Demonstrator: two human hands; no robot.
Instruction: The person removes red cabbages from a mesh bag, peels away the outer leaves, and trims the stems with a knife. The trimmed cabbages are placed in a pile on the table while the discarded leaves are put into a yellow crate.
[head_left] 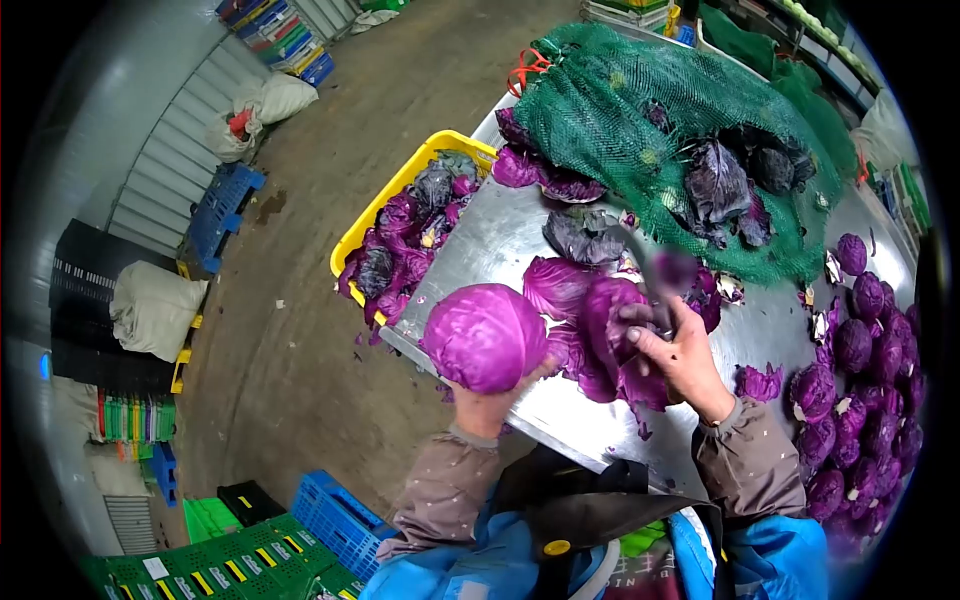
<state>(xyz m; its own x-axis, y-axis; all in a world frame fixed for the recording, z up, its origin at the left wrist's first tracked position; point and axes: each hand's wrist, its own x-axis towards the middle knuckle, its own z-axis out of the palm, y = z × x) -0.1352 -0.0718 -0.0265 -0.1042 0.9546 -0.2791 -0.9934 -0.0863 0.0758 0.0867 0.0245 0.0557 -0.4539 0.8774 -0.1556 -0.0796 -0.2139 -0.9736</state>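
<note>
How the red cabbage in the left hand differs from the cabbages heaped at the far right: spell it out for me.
The red cabbage sits in the left hand; the heaped cabbages lie piled against one another. The red cabbage looks a brighter, pinker purple, the heaped cabbages darker. The red cabbage shows larger in the picture than any of the heaped cabbages, though nearness to the camera may explain that. All are roundish and purple.

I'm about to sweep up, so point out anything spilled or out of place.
Small purple scraps lie on the floor near the yellow crate, outside both it and the metal table, so they look dropped.
</note>
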